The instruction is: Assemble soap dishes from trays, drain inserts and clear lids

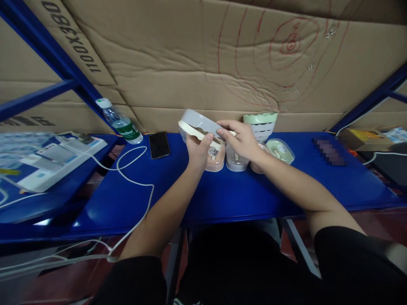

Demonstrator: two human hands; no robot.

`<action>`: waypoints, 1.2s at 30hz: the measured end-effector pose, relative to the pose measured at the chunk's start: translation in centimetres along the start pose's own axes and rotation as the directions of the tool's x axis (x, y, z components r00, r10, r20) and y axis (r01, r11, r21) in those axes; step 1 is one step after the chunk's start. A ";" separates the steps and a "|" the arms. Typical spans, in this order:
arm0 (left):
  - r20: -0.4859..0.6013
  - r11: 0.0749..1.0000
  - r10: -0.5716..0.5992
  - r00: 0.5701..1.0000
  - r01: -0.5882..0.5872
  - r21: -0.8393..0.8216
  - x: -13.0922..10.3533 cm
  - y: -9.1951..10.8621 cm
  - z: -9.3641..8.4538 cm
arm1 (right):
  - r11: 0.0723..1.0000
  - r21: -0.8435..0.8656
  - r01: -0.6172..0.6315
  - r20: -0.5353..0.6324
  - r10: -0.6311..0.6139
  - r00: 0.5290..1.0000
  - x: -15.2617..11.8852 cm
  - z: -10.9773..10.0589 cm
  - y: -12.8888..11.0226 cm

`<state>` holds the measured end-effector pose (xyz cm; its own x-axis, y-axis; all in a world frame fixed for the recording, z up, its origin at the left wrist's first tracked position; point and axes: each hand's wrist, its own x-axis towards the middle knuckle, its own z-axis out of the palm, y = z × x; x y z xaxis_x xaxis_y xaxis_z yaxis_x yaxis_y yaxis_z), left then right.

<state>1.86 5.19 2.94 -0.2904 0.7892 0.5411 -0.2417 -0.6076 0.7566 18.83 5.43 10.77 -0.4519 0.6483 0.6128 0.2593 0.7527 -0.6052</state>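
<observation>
Both hands meet above the far middle of the blue table. My left hand [199, 151] is closed on a cream wavy-edged piece [199, 132]. Just behind it, a grey curved piece [197, 120] is pinched by the fingers of my right hand [240, 137]. Below the hands stand clear-lidded containers: a pink one [216, 162], a grey one [235, 162] and another pinkish one [258, 166], partly covered by my right wrist. A green one [280, 151] lies to their right. Behind them rises a stack of wavy-edged bowls with a green top [260, 118].
A water bottle [122, 123] leans at the back left beside a black phone [159, 145]. A white cable [151, 186] crosses the table's left part. Cardboard [165, 55] walls the back. At the right lie a blurred dark item [330, 151] and an open box [362, 139].
</observation>
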 end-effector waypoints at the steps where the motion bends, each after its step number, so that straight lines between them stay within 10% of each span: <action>1: -0.006 1.000 -0.010 1.000 0.010 -0.016 -0.1 0.1 0.1 | 1.000 -0.022 0.017 -0.022 -0.018 1.000 0.0 0.0 0.1; 12: -0.059 0.977 -0.066 0.996 0.053 -0.205 -0.2 0.2 0.2 | 0.892 -0.431 0.136 -0.114 -0.204 0.972 2.7 -3.2 3.1; 25: -0.010 0.982 -0.155 0.988 0.153 -0.114 0.0 0.0 -0.5 | 0.816 -0.556 -0.158 -0.296 -0.017 0.955 7.2 -15.1 7.4; 30: 0.137 0.981 0.038 0.990 -0.063 0.185 -0.1 0.8 -0.1 | 0.772 -0.570 -0.281 -0.295 0.127 0.947 7.5 -20.0 6.8; 36: 0.429 0.716 0.254 0.867 -0.466 0.520 3.9 2.2 1.2 | 0.783 -0.374 -0.497 -0.210 0.450 0.868 8.5 -20.9 8.6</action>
<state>1.29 7.06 7.20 0.0840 0.5684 0.8185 0.4437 -0.7568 0.4800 35.05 19.78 21.38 -0.0964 0.9255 0.3662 0.7466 0.3106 -0.5884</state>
